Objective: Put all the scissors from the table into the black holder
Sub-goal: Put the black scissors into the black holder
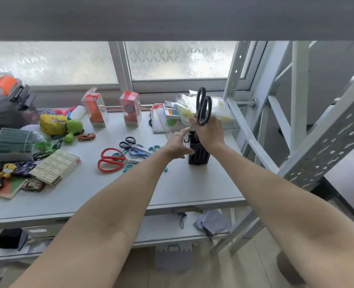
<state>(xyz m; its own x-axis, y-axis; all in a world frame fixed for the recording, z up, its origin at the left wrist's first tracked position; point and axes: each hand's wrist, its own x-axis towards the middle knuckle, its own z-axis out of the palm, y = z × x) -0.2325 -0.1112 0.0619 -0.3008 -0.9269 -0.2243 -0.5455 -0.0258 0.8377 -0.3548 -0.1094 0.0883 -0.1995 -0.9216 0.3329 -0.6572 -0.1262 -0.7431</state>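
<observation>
The black holder (199, 155) stands upright on the white table (182, 190), right of centre. My right hand (208, 133) grips black-handled scissors (203, 106) directly above it, handles up, blades hidden behind the hand. My left hand (179, 144) rests against the holder's left side with fingers spread. Left of the holder lie red scissors (109, 160), black-handled scissors (129, 142), blue scissors (137, 152) and teal scissors (128, 166) in an overlapping heap.
Clear boxes with orange toys (95, 108) stand at the back by the window. Toy cars, a green plush (73, 129) and a cream box (56, 167) crowd the left side. A white metal rack frame (255, 121) rises just right of the holder.
</observation>
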